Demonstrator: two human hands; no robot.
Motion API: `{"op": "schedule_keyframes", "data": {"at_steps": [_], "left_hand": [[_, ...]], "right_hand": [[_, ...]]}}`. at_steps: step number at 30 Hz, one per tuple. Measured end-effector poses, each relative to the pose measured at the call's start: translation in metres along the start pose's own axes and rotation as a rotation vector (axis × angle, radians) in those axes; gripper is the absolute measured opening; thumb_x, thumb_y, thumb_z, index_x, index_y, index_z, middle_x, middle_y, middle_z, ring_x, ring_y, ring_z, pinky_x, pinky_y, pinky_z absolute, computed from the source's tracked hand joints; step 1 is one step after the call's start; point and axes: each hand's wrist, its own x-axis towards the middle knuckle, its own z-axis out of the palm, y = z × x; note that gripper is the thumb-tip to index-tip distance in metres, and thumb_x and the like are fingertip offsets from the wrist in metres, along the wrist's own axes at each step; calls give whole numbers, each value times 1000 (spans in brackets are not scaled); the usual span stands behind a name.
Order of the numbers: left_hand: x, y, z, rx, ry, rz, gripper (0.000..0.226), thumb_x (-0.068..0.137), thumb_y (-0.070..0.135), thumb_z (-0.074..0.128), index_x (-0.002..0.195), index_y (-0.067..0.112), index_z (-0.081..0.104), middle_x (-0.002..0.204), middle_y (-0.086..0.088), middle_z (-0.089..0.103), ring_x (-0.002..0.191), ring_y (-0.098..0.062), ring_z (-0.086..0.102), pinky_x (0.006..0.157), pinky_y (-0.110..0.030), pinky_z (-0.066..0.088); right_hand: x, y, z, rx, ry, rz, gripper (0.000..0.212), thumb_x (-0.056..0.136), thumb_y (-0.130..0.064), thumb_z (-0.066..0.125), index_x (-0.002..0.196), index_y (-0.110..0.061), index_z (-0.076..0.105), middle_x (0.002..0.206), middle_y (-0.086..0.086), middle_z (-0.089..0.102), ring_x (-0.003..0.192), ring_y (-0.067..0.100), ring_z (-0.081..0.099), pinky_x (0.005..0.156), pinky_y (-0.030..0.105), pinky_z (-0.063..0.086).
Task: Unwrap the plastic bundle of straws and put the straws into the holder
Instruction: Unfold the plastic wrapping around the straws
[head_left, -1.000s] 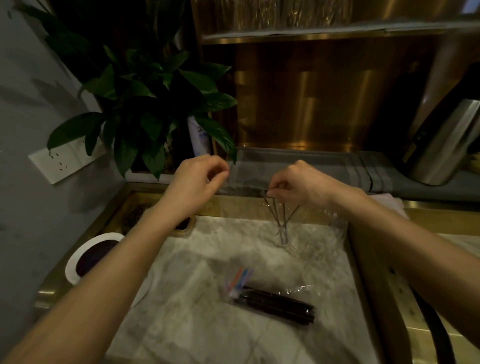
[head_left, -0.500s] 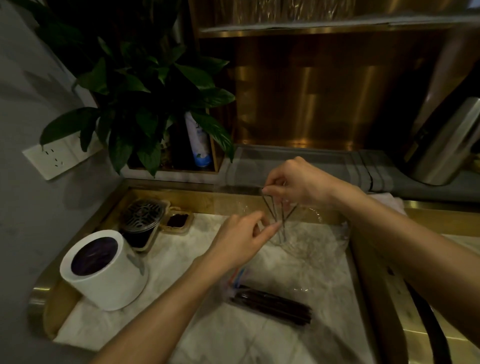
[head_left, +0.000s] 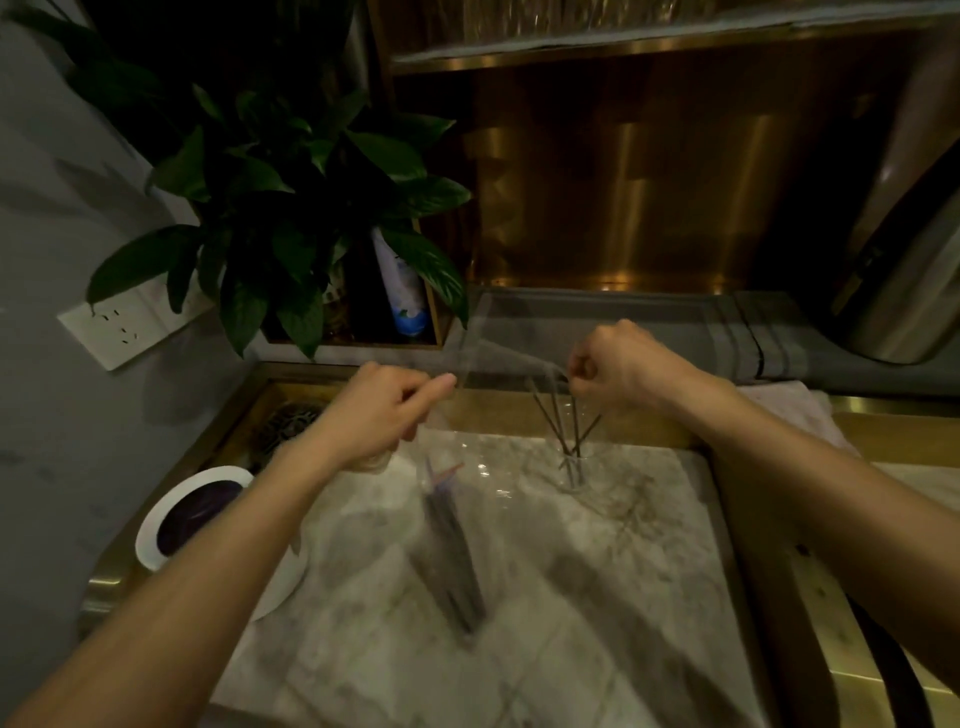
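Observation:
My left hand (head_left: 384, 410) pinches clear plastic wrap (head_left: 498, 353). The wrapped bundle of dark straws (head_left: 452, 551) hangs blurred beneath it, above the marble top, with coloured tips upward. The film stretches across to my right hand (head_left: 618, 364), which is closed on its other edge. That hand sits right at the tops of a few thin dark straws (head_left: 558, 421). These straws stand splayed in a small clear glass holder (head_left: 574, 470). Whether the right fingers also touch those straws is unclear.
A white cup with dark liquid (head_left: 195, 512) stands at the left of the marble tray (head_left: 649, 597), partly behind my left forearm. A potted plant (head_left: 291, 208) and a wall socket (head_left: 130, 325) are back left. A steel kettle (head_left: 904, 291) stands at the right.
My left hand dropped to the bundle on the marble, took hold of its wrap and lifted it up and left. The bundle now hangs. My right hand stayed over the holder.

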Motion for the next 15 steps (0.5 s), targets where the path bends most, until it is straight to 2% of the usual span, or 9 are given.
{"op": "schedule_keyframes", "data": {"at_steps": [3,6,8,11,13,15], "left_hand": [[21,-12,-22,188,-122,63,38,95,38,49,63,18,57,56,2,56,49,-9,53,55,-26,45],[44,-22,-36,443,-229,150,29,89,34,60,67,15,58,60,1,56,54,-12,51,61,-34,45],[55,-24,-37,520,-250,158,22,86,29,64,68,20,55,61,6,54,57,-9,49,61,-32,44],[64,-24,-29,560,-251,192,14,82,22,63,70,24,55,66,6,56,65,-14,54,63,-37,48],[67,-23,-19,587,-275,204,7,84,17,59,83,23,61,79,2,62,74,-18,58,67,-40,52],[69,-22,-9,601,-282,192,15,88,15,54,97,24,63,91,0,63,82,-21,60,69,-39,52]], "right_hand": [[-7,-2,11,18,-29,30,17,82,-22,60,66,-27,60,71,-1,63,68,17,61,63,34,51],[-23,-12,28,105,-8,29,10,83,-21,60,74,-20,65,70,0,65,65,16,62,61,33,53],[-36,-21,44,200,13,39,11,85,-20,58,77,-17,65,69,1,66,61,12,63,56,28,53],[-56,-35,70,344,39,70,12,87,-18,55,80,-17,64,69,-1,66,59,8,63,53,22,53],[-71,-44,87,405,77,78,11,87,-16,55,79,-19,62,65,-5,64,56,6,63,50,14,48],[-81,-50,102,468,121,104,12,84,-15,54,74,-21,60,59,-5,64,53,7,63,49,17,48]]}}
